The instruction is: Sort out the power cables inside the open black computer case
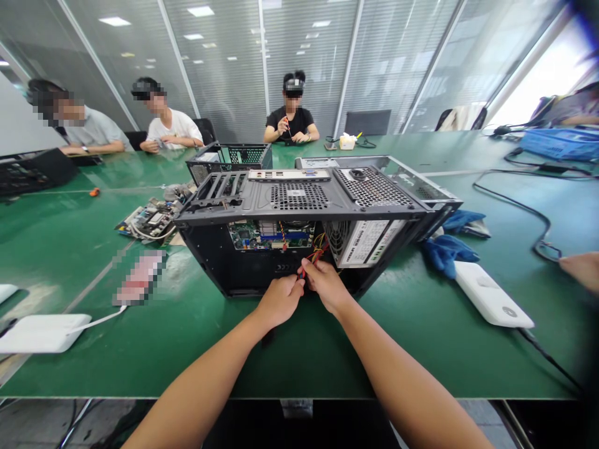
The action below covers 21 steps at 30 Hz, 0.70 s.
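A black computer case [299,199] lies on its side on the green table [421,337], open toward me. Inside I see a green motherboard [271,236], a power supply [362,240] and a bundle of red, yellow and black wires [318,249]. Both hands meet at the case's open lower edge. My left hand [279,300] is closed in a pinch on the end of those wires. My right hand [324,284] is closed too, fingers pressed on the same wire end, where a small red-and-black part shows between the hands.
A loose circuit board [150,219] lies left of the case, another open case [229,159] behind it. Blue gloves [449,249] and a white power bank [491,294] lie right; another white device [42,332] at left. Three people sit at the far side. Another person's hand [580,269] shows at right.
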### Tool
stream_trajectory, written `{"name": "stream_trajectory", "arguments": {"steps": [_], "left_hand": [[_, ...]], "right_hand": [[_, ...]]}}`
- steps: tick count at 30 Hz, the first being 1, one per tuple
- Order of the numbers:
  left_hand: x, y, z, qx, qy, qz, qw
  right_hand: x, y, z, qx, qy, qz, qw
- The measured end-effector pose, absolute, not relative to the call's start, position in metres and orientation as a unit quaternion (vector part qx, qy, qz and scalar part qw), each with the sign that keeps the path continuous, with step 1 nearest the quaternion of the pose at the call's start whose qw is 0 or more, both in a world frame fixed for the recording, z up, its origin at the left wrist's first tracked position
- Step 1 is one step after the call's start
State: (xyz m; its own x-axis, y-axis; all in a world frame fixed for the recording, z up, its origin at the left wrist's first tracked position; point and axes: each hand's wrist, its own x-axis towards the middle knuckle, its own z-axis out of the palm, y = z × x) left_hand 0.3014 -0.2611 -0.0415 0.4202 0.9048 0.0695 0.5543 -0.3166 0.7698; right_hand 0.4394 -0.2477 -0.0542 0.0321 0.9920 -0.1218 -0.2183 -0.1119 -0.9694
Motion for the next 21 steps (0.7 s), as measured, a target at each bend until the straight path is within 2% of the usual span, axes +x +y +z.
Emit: {"name": "stream_trajectory", "arguments": {"steps": [7, 10, 14, 17, 19, 21], "left_hand": [[0.304, -0.269, -0.042, 0.788, 0.56, 0.169, 0.191], [0.303, -0.266, -0.04, 0.792, 0.533, 0.183, 0.236], [0.301, -0.26, -0.04, 0.744, 0.49, 0.228, 0.392], [0.3, -0.258, -0.041, 0.696, 0.493, 0.215, 0.476], [0.301, -0.259, -0.04, 0.704, 0.496, 0.213, 0.462], [0.301, -0.261, -0.039, 0.75, 0.497, 0.221, 0.377]], "right_hand": [[0.439, -0.246, -0.061, -0.517, -0.429, 0.52, 0.528], [0.439, -0.246, -0.061, -0.512, -0.428, 0.531, 0.522], [0.442, -0.246, -0.055, -0.489, -0.413, 0.576, 0.508], [0.443, -0.247, -0.051, -0.477, -0.406, 0.599, 0.499], [0.444, -0.247, -0.051, -0.485, -0.408, 0.592, 0.498], [0.443, -0.247, -0.053, -0.495, -0.412, 0.575, 0.505]]}}
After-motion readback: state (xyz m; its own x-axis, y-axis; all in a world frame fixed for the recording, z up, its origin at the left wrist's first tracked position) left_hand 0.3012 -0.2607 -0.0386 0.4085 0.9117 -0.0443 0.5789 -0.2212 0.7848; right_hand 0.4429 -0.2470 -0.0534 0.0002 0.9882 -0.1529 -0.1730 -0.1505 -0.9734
